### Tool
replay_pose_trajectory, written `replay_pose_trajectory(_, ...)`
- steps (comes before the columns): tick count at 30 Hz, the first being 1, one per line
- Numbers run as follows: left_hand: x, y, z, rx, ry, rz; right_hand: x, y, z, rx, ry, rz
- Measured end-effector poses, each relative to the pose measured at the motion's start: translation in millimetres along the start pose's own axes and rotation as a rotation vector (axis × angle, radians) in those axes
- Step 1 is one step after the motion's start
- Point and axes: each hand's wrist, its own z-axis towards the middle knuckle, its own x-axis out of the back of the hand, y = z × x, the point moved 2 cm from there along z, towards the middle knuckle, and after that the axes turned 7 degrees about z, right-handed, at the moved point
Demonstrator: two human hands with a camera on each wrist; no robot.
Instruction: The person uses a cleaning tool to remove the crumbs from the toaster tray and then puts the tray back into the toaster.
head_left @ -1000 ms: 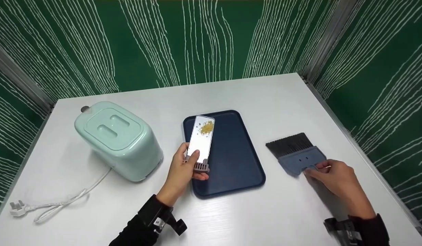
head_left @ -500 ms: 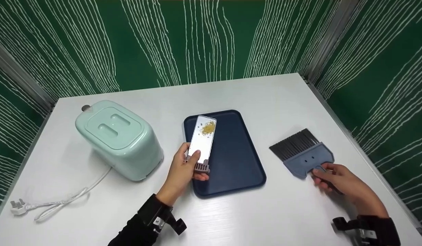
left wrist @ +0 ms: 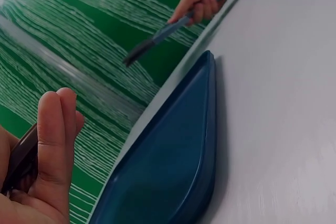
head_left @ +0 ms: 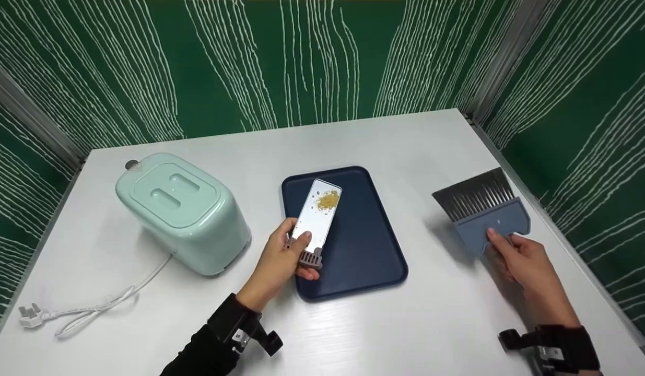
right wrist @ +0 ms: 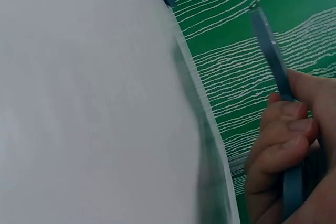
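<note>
My left hand (head_left: 280, 253) grips a toaster crumb tray (head_left: 313, 222) at its slotted grey end, thumb on top. Yellow crumbs (head_left: 328, 200) and a few dark bits lie near the white tray's far end. Below it is a navy serving tray (head_left: 361, 248), which the crumb tray overlaps in the head view. Over at the right, my right hand (head_left: 528, 266) holds a blue-grey brush (head_left: 492, 224) with black bristles, raised off the table. Its fingers curl round the brush handle (right wrist: 273, 56) in the right wrist view. The brush bristles (left wrist: 139, 52) point leftward in the left wrist view.
A mint-green toaster (head_left: 186, 214) with its top covered stands on the left of the white table (head_left: 353, 334). Its white cord ends in a plug (head_left: 32, 316) near the left edge. Green walls (head_left: 322, 62) with white lines close off the back and sides.
My right hand has picked the brush up off the table, its grip shifting along the handle and the bristles turning away. The crumb tray in my left hand has moved slightly right.
</note>
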Motion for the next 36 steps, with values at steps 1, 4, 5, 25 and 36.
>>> replay_pose_trajectory(1, 0.8, 1.0, 0.0, 0.001, -0.006, 0.009, -1, -2, 0.7, 0.013, 0.015, -0.001)
replay_pose_trajectory(4, 3.7, 3.3, 0.3, 0.006, -0.022, 0.040, -4, -6, 2.9, 0.035, 0.027, -0.020)
replay_pose_trajectory(5, 4.9, 4.2, 0.4, 0.011, -0.025, 0.050, -6, -7, 3.5, 0.043, 0.027, -0.028)
replay_pose_trajectory(25, 26.7, 24.6, -0.2, 0.067, -0.100, 0.250, -69, -92, -0.7, 0.426, -0.003, -0.269)
replay_pose_trajectory(36, 29.2, 42.0, 0.4, 0.062, -0.123, 0.321, -107, -125, -5.9, 0.520, -0.069, -0.275)
